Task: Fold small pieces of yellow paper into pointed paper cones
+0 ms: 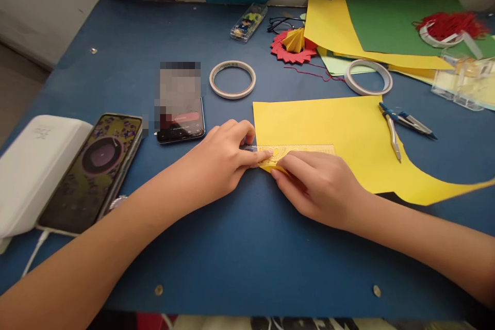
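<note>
A clear plastic ruler [317, 148] with cut-out shapes lies across the near left part of a yellow paper sheet [309, 118]. My left hand [226, 157] presses down the ruler's left end, its index finger stretched along it and the other fingers bent. Beside it, my right hand [325, 185] is closed in a pinch at the paper's near edge, just below the ruler. A small corner of the paper shows between the hands. The right fingers hide part of the ruler and the sheet's edge. On the paper's right side rests a blue and silver compass [392, 131].
Two tape rolls [232, 80] [368, 77] lie beyond the paper. To the left are a phone [180, 113], another phone [93, 170] and a white power bank [38, 165]. Green card [402, 26], red shreds [460, 26] and a red-yellow paper ornament [293, 47] lie at the back.
</note>
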`<move>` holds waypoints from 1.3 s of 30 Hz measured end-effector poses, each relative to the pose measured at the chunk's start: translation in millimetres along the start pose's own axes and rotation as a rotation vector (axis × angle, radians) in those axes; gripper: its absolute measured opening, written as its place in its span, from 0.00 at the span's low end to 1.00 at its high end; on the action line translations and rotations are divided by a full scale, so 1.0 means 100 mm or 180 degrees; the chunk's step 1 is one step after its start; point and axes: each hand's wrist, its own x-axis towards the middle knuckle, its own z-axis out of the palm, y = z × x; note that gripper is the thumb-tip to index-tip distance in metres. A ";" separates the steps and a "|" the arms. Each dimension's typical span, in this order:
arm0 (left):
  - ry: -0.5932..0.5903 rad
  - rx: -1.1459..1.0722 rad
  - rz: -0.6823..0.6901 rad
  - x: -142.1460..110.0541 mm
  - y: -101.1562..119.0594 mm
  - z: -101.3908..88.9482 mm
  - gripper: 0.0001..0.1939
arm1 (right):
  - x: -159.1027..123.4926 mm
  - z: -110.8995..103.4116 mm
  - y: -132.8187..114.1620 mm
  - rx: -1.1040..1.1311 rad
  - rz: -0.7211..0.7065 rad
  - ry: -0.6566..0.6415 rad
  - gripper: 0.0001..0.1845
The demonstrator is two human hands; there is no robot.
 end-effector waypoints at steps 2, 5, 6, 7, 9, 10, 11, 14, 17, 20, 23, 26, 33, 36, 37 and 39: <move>-0.0006 -0.0003 -0.0001 0.00 0.00 0.00 0.18 | 0.00 0.00 0.01 0.0114 0.0107 -0.0065 0.12; -0.0030 -0.0033 -0.0032 0.00 0.00 0.00 0.17 | 0.01 0.01 0.03 0.0184 0.0193 -0.0116 0.13; -0.0041 -0.0053 -0.0044 0.00 0.00 0.00 0.17 | 0.01 0.01 0.03 0.0182 0.0200 -0.0108 0.13; -0.0049 -0.0074 -0.0053 0.00 0.00 0.00 0.17 | 0.00 0.01 0.03 0.0171 0.0200 -0.0092 0.13; -0.0057 -0.0105 -0.0050 0.01 -0.01 -0.01 0.17 | 0.00 0.02 0.03 0.0152 0.0183 -0.0061 0.13; -0.0053 -0.0113 -0.0044 0.01 -0.01 -0.01 0.17 | 0.00 0.03 0.03 0.0147 0.0170 -0.0048 0.13; -0.0054 -0.0115 -0.0042 0.01 -0.01 -0.01 0.17 | -0.01 0.04 0.03 0.0142 0.0157 -0.0037 0.13; -0.0090 -0.0117 -0.0062 0.01 -0.01 -0.01 0.17 | -0.01 0.05 0.03 0.0121 0.0139 -0.0009 0.13; -0.0107 -0.0136 -0.0068 0.01 -0.01 -0.01 0.17 | 0.00 0.01 0.03 0.0351 0.0158 -0.0017 0.12; -0.0070 -0.0143 -0.0082 0.00 -0.01 -0.01 0.18 | -0.01 -0.10 0.07 0.0882 0.0339 0.0027 0.11; -0.0059 -0.0134 -0.0093 0.00 -0.01 -0.01 0.17 | -0.05 -0.15 0.17 0.0589 0.0645 0.0375 0.08; -0.0085 -0.0098 -0.0077 0.00 -0.01 -0.02 0.17 | -0.10 -0.11 0.28 -0.0075 0.0768 0.0414 0.05; -0.0064 -0.0116 -0.0047 0.01 -0.01 -0.02 0.18 | -0.14 -0.01 0.35 -0.0456 0.0619 0.0241 0.07; -0.0045 -0.0098 -0.0029 0.01 -0.02 -0.01 0.18 | -0.13 -0.06 0.31 -0.0444 0.0511 0.0417 0.08; -0.0043 -0.0095 -0.0029 0.01 -0.02 -0.01 0.18 | -0.12 -0.08 0.29 -0.0448 0.0373 0.0491 0.10; -0.0033 -0.0098 -0.0026 0.01 -0.02 -0.01 0.18 | -0.09 -0.10 0.19 -0.0489 -0.0074 0.0556 0.16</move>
